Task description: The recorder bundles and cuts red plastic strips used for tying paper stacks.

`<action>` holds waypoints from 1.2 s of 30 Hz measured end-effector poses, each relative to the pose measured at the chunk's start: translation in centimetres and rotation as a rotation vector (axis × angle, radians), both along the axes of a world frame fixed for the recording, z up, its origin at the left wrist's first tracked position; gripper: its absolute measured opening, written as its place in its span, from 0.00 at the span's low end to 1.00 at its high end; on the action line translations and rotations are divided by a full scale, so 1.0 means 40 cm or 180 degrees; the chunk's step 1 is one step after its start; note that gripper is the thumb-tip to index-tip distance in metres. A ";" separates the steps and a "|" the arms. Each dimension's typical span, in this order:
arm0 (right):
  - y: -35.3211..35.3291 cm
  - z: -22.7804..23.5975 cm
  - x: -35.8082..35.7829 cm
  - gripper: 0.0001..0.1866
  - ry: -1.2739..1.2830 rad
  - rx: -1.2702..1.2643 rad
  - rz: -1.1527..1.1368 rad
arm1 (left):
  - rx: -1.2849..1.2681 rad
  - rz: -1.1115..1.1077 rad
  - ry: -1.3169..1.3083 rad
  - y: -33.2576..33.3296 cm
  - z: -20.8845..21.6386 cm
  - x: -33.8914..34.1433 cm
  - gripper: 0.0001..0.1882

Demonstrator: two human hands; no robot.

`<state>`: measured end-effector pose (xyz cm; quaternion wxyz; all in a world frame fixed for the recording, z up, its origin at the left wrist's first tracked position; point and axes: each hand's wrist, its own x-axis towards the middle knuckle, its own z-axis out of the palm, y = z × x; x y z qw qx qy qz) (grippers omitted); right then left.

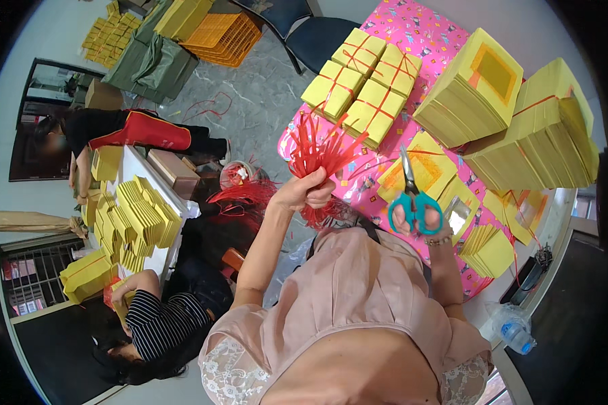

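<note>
My left hand (309, 192) grips a bunch of red plastic strips (321, 150) that fan upward over the near left edge of the pink patterned table (419, 30). My right hand (419, 219) holds teal-handled scissors (412, 196), blades closed and pointing up toward a loose yellow paper sheet (425, 165). Just beyond lie several yellow paper bundles tied with red strips (363, 84). Two tall yellow paper stacks (476, 91) stand to the right.
A smaller yellow stack (490, 250) lies right of my right hand. A plastic bottle (517, 331) is at lower right. Two people work at a white table with yellow bundles (138, 216) on the left. An orange crate (223, 37) and a dark chair (311, 34) stand behind.
</note>
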<state>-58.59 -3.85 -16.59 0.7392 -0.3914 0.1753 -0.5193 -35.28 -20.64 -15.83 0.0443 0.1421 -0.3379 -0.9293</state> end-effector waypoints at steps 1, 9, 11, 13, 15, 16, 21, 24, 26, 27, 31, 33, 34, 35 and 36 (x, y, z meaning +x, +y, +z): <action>0.006 0.010 0.001 0.39 -0.0181 -0.0214 -0.0009 | -0.0158 0.0118 -0.0119 0.003 0.007 -0.001 0.20; 0.003 0.091 0.064 0.32 0.0568 0.0553 -0.0002 | -0.0646 0.0176 -0.0419 0.027 0.022 -0.032 0.20; -0.018 0.096 0.060 0.33 0.0793 0.0595 0.0153 | -0.0616 0.0120 -0.0367 0.028 0.022 -0.031 0.21; -0.025 0.101 0.064 0.39 0.1253 0.0563 0.0034 | -0.0623 0.0025 -0.0315 0.027 0.021 -0.030 0.24; -0.024 0.104 0.065 0.39 0.1330 0.0645 -0.0074 | -0.0469 -0.0115 -0.0243 0.023 0.020 -0.030 0.26; -0.022 0.104 0.066 0.39 0.1374 0.0684 -0.0126 | -0.0382 -0.0192 -0.0212 0.021 0.020 -0.030 0.27; -0.015 0.094 0.079 0.36 0.0988 0.0677 -0.0025 | -0.0219 0.0019 -0.0352 0.023 0.017 -0.028 0.24; -0.020 0.090 0.078 0.30 0.0861 0.0797 0.0090 | -0.0320 0.0001 -0.0351 0.024 0.016 -0.028 0.23; -0.024 0.092 0.079 0.27 0.0876 0.0883 0.0068 | -0.0409 -0.0053 -0.0266 0.022 0.016 -0.029 0.22; -0.026 0.094 0.081 0.28 0.0934 0.0922 0.0024 | -0.0437 -0.0056 -0.0243 0.021 0.017 -0.029 0.21; -0.034 0.098 0.083 0.27 0.1005 0.0901 -0.0021 | -0.0629 0.0057 -0.0218 0.025 0.023 -0.033 0.19; -0.033 0.099 0.083 0.26 0.0973 0.0944 -0.0067 | -0.0681 0.0096 -0.0373 0.029 0.026 -0.036 0.20; -0.033 0.099 0.084 0.26 0.0954 0.0929 -0.0104 | -0.0722 0.0108 -0.0443 0.030 0.028 -0.037 0.21; -0.033 0.099 0.084 0.25 0.0902 0.0972 -0.0101 | -0.0712 0.0089 -0.0444 0.030 0.029 -0.038 0.21; -0.033 0.099 0.086 0.25 0.0845 0.0984 -0.0102 | -0.0717 0.0063 -0.0437 0.029 0.030 -0.038 0.21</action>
